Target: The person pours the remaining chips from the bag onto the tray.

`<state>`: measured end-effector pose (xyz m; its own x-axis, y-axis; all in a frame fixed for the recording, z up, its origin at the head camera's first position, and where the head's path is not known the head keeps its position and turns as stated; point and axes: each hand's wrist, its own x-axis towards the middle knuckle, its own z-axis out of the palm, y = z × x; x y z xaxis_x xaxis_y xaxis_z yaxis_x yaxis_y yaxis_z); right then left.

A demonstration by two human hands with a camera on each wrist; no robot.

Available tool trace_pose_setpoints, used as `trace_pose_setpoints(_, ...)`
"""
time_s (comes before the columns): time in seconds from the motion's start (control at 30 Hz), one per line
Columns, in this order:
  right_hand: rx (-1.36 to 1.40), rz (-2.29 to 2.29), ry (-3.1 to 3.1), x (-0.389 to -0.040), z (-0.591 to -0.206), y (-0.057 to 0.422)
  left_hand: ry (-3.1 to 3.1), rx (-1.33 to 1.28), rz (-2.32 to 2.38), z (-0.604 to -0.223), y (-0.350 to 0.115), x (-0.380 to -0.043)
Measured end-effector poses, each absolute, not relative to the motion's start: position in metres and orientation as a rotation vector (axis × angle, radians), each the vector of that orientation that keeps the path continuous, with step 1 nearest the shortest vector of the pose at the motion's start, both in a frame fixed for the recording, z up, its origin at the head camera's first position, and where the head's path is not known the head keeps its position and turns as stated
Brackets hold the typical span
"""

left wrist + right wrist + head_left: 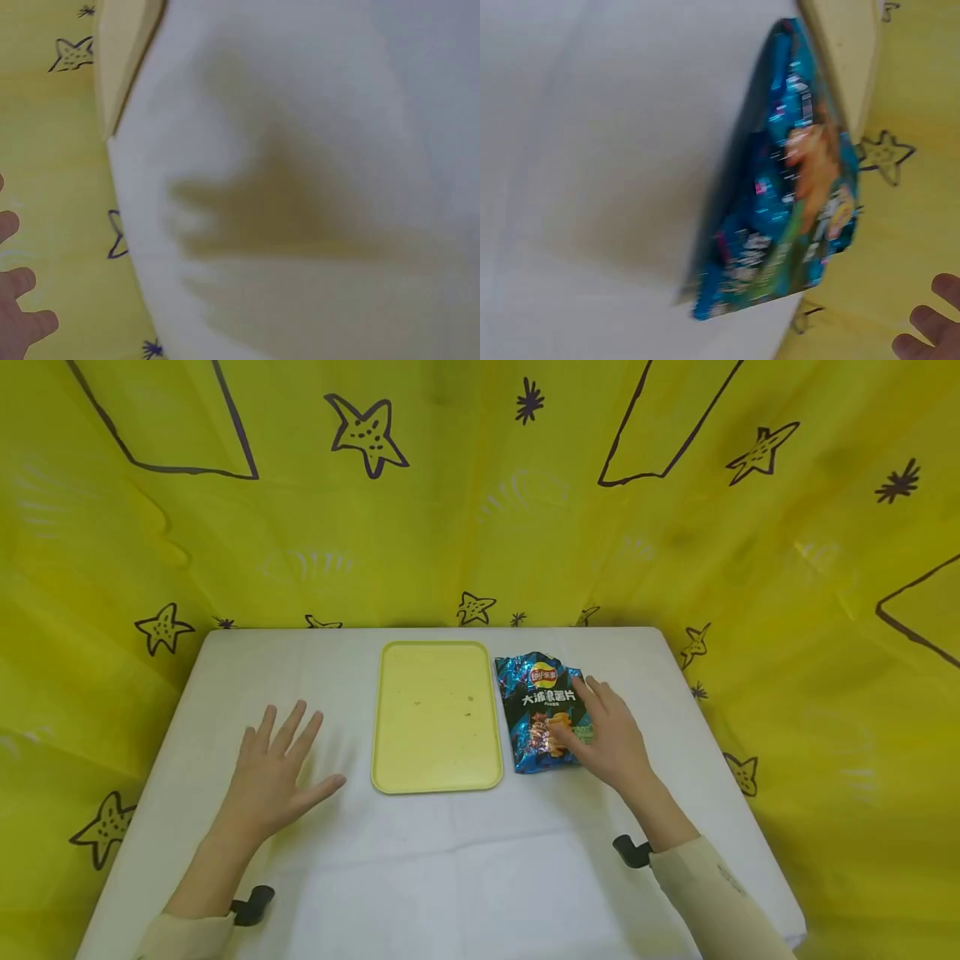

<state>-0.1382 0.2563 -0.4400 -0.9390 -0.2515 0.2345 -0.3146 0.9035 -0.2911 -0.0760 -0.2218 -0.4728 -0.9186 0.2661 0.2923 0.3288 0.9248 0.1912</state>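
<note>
A blue and black chip bag [542, 702] with a red-and-yellow logo lies on the table, just right of a yellow tray [437, 718]. My right hand [611, 735] is over the bag's right side, thumb and fingers spread apart. In the right wrist view the bag [802, 180] shows its printed front, with the fingertips [934, 319] apart from it at the lower right. Left of the tray, my left hand [273, 772] hovers with its fingers spread, holding nothing; its shadow falls on the cloth below.
A white cloth covers the table [450, 877]. Behind and at both sides hangs a yellow curtain [435, 543] with drawn stars. Small dark crumbs or marks dot the tray's surface. Each wrist wears a black strap mount [255, 906].
</note>
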Motion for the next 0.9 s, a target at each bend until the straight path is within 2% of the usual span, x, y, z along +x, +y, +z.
trace_pose_setpoints(0.37,0.239,0.753,-2.936,-0.153,-0.492,0.288,-2.939,-0.537,-0.468,-0.508,-0.191,-0.086)
trace_pose_setpoints(0.9,-0.030,0.917,-3.053,-0.157,-0.520,0.303,-3.132,-0.516,-0.501,-0.537,-0.165,-0.085)
